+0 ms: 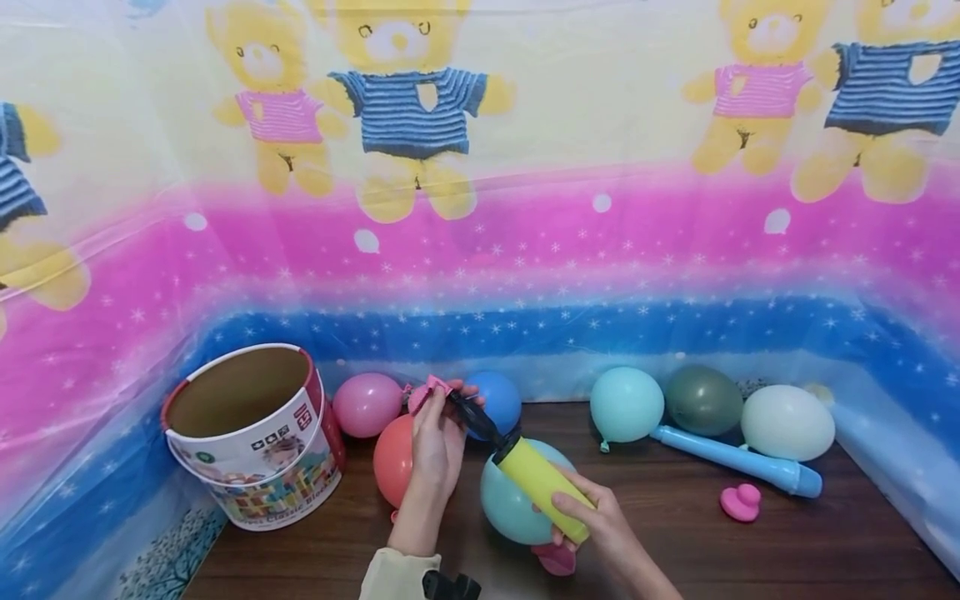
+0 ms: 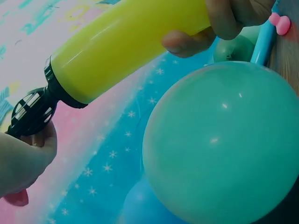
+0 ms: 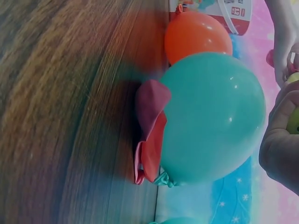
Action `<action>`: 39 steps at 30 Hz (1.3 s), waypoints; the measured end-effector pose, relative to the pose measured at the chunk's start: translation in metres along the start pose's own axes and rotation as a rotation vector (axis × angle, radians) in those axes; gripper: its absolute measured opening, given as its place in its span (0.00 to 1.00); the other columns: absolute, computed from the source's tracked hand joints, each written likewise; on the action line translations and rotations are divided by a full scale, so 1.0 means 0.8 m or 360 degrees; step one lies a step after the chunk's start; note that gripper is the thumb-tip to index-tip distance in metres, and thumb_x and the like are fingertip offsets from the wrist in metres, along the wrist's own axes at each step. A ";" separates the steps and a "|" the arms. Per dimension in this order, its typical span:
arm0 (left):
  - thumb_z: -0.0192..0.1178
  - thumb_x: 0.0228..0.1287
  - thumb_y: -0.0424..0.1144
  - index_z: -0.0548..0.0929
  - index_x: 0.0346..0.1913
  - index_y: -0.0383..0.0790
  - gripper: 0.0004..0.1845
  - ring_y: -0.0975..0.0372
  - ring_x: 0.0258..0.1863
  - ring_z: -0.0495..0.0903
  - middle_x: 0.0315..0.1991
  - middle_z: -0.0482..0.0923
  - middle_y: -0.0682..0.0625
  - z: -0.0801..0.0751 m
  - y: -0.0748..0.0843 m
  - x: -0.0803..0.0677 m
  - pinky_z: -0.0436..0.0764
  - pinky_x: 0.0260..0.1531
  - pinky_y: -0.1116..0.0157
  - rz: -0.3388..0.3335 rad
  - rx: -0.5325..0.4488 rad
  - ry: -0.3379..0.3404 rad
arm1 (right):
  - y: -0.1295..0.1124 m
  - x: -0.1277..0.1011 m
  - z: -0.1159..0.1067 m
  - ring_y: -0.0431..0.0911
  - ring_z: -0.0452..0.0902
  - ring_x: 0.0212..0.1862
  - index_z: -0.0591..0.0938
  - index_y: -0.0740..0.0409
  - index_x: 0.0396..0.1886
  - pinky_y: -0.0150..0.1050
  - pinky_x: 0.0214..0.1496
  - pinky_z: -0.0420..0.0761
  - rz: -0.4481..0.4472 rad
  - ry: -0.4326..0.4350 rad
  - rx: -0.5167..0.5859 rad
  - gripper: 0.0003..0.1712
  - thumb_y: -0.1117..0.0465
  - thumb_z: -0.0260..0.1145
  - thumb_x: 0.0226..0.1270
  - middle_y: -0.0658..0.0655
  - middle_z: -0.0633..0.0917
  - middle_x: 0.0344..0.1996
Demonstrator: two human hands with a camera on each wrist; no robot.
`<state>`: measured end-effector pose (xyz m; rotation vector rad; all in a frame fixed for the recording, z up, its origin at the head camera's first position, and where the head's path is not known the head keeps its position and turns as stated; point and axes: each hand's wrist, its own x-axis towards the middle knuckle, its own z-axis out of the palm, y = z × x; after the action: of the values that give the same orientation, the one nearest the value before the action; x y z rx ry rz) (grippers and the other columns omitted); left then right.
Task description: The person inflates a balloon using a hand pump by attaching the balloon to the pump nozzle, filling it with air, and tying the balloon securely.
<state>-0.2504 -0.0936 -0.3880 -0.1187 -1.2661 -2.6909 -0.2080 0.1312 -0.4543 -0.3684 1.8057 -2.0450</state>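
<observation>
left hand point(image 1: 437, 446) raised, fingers pinched | right hand point(image 1: 600, 521) fingers curled, gripping

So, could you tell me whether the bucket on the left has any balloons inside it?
No, in the head view the bucket shows only its bare brown inner wall, and the balloons lie outside it on the table.

Two bare hands and forearms enter from the bottom edge of the head view. The left hand point(image 1: 437, 446) has a cream, pale beige sleeve cuff point(image 1: 397, 575) at its wrist, near six o'clock in the frame; the fabric looks soft and slightly bunched. Just beside that cuff, toward five o'clock, sits a small black device with rounded knobs point(image 1: 450, 586), strapped at the wrist. The right hand point(image 1: 600, 517) and its forearm show no sleeve. No rings or bracelets can be made out.
</observation>
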 end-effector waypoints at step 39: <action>0.37 0.78 0.51 0.70 0.33 0.45 0.19 0.61 0.32 0.85 0.39 0.84 0.52 -0.001 0.002 0.028 0.87 0.39 0.61 -0.0005 -0.0225 0.0102 | 0.010 0.013 0.053 0.39 0.77 0.21 0.64 0.57 0.73 0.31 0.24 0.76 -0.0040 0.0087 0.0110 0.34 0.53 0.60 0.72 0.55 0.86 0.36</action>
<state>-0.2724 -0.0977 -0.3843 -0.0475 -1.0589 -2.7619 -0.1974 0.0883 -0.4569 -0.3204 1.7646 -2.1481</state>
